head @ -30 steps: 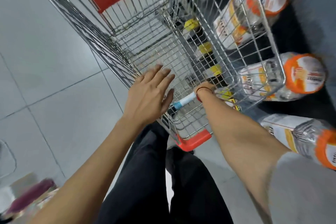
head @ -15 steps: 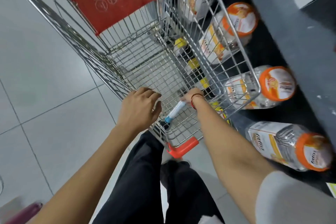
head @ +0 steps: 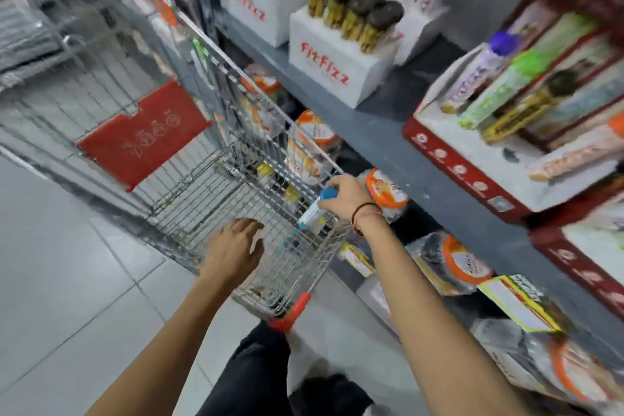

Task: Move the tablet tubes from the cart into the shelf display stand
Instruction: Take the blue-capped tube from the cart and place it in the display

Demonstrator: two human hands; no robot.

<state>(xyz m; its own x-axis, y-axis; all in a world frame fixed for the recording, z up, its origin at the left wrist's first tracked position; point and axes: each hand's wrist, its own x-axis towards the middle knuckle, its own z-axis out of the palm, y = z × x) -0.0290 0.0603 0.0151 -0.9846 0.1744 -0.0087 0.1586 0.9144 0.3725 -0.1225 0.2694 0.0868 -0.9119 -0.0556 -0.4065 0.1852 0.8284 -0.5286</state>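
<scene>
My right hand [head: 347, 196] grips a white tablet tube with a blue cap [head: 315, 211], lifted to the right rim of the wire cart [head: 202, 199]. My left hand [head: 236, 243] hovers over the cart's near end with loosely curled fingers and nothing in it. A red and white tiered display stand [head: 462, 172] sits on the grey shelf at the right, with several tubes lying in its rows, purple, green, brown and orange capped. The frame is motion blurred.
Two white "fitfizz" foam blocks [head: 324, 67] hold upright tubes further back on the shelf [head: 378, 138]. Orange-lidded jars [head: 385, 192] lie on the lower shelf beside the cart. A red flap [head: 145, 135] hangs in the cart. Grey floor tiles lie to the left.
The view has swung up from the cart floor to the shelf. My right hand has raised the blue-capped tube from the cart bottom to the rim. My left hand stays by the cart's near end.
</scene>
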